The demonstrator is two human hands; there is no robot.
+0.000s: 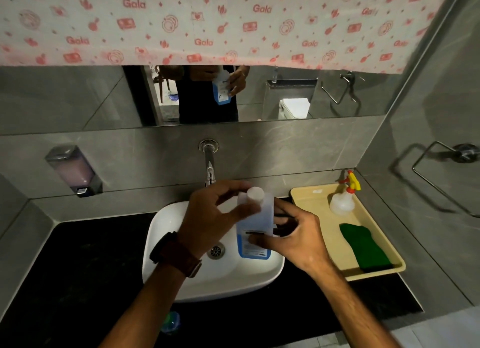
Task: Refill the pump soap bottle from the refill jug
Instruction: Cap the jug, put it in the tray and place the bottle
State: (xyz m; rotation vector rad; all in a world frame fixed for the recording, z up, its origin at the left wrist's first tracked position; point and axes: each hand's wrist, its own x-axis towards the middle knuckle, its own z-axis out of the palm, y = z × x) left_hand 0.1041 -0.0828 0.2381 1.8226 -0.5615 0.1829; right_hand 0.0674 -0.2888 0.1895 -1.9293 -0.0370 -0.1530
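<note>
A clear refill jug with blue liquid, a blue-edged label and a white cap is held upright over the white basin. My right hand grips its lower body from the right. My left hand, with a brown watch on the wrist, reaches in from the left; its fingers curl at the jug's neck beside the cap. A wall-mounted soap dispenser with pale pink liquid hangs at the left.
A chrome tap juts from the wall above the basin. A beige tray at the right holds a spray bottle and a green cloth. The counter is black. A towel ring hangs far right.
</note>
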